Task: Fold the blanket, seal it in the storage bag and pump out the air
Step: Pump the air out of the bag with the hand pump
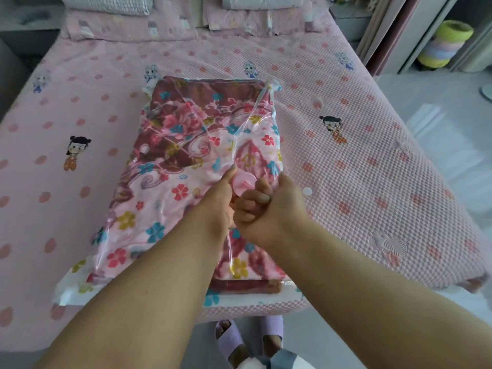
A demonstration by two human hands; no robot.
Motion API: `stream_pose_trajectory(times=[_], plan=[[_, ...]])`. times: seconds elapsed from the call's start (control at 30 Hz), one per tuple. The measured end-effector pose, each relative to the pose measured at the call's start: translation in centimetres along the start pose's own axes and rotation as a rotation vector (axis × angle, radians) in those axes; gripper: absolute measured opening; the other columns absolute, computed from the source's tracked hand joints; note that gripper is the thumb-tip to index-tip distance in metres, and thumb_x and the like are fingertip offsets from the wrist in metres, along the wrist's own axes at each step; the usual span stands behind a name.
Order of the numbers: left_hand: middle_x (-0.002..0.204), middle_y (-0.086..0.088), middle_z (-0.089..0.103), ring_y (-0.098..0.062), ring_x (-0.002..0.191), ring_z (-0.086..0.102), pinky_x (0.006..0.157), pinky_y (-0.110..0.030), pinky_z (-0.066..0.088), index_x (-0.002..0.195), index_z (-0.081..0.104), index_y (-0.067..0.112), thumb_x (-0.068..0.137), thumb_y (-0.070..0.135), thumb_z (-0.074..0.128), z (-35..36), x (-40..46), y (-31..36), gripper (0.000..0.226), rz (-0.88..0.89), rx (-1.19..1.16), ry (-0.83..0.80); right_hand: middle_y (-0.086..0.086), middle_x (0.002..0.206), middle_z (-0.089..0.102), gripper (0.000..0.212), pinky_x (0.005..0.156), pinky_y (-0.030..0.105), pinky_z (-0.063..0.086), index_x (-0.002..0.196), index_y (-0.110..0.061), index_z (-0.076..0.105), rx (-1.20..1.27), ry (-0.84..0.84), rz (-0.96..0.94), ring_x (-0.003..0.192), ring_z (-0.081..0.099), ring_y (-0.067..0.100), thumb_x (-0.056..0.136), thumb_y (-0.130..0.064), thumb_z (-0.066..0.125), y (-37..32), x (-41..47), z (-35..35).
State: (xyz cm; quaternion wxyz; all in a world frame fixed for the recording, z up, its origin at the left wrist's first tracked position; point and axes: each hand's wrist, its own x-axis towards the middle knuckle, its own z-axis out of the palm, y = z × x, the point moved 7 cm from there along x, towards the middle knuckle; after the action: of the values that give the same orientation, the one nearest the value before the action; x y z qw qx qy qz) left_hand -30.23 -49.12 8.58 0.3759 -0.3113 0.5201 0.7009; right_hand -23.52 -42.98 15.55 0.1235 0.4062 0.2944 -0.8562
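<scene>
A folded flowered blanket (186,145) in pink and maroon lies inside a clear plastic storage bag (77,283) in the middle of the bed. On top of the bag sits a round pink valve (246,182). My left hand (218,201) grips the valve area from the left, thumb stretched along its edge. My right hand (266,209) is curled in a fist beside the valve, and what its fingers hold is hidden. A small white round cap (307,191) lies on the bed just right of my right hand.
The bed (372,169) has a pink bumpy cover with cartoon figures. Pillows (106,4) lie at the head. A second clear round piece (316,102) rests on the cover. A striped stool (442,46) stands on the floor at the right. My slippered feet (247,339) stand at the bed's foot.
</scene>
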Motion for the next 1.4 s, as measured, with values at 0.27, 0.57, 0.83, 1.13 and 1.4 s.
stream_pose_trajectory(times=[0.27,0.57,0.83,1.13,1.4], plan=[[0.043,0.002,0.055,-0.006,0.029,0.043,0.036,-0.015,0.027,0.08,0.057,0.016,0.077,0.059,0.068,-1.4,0.6,-1.0,0.045,0.011,-0.099,0.074,-0.004,0.045,0.02,0.063,0.049,0.021,0.012,0.046,-0.017,0.026,-0.02,-0.038,0.041,0.044,0.023,0.011,0.094,-0.058,0.029,1.5,-4.5,-2.7],[0.05,0.0,0.058,-0.007,0.031,0.046,0.033,-0.01,0.029,0.083,0.067,0.009,0.081,0.066,0.057,-1.0,0.4,-0.6,0.058,-0.018,-0.032,0.032,-0.004,0.047,0.02,0.055,0.05,0.021,0.011,0.049,-0.019,0.027,-0.205,-0.083,-0.101,0.047,0.019,0.011,0.095,-0.049,0.027,0.3,-1.8,-1.0],[0.037,0.004,0.049,-0.004,0.027,0.041,0.029,-0.01,0.03,0.06,0.061,0.013,0.092,0.062,0.044,0.0,-0.7,-0.1,0.062,-0.051,-0.026,-0.077,-0.005,0.043,0.025,0.064,0.043,0.019,0.017,0.045,-0.019,0.031,-0.044,0.045,-0.013,0.04,0.025,0.012,0.095,-0.059,0.028,0.3,1.0,0.6],[0.046,0.004,0.055,-0.006,0.031,0.045,0.04,-0.014,0.03,0.089,0.065,0.015,0.08,0.063,0.062,-1.4,0.3,-0.3,0.049,-0.005,-0.025,0.075,-0.004,0.044,0.022,0.065,0.044,0.02,0.016,0.045,-0.017,0.029,0.014,-0.017,0.036,0.042,0.024,0.011,0.094,-0.059,0.028,1.1,-1.9,-1.1],[0.044,0.003,0.057,-0.007,0.044,0.049,0.043,-0.015,0.032,0.079,0.062,0.017,0.082,0.06,0.062,-1.1,-0.1,-0.8,0.043,-0.023,-0.007,0.078,-0.005,0.046,0.02,0.054,0.049,0.02,0.012,0.05,-0.019,0.027,0.006,-0.078,0.04,0.045,0.021,0.011,0.093,-0.051,0.03,1.5,-1.7,-1.3]])
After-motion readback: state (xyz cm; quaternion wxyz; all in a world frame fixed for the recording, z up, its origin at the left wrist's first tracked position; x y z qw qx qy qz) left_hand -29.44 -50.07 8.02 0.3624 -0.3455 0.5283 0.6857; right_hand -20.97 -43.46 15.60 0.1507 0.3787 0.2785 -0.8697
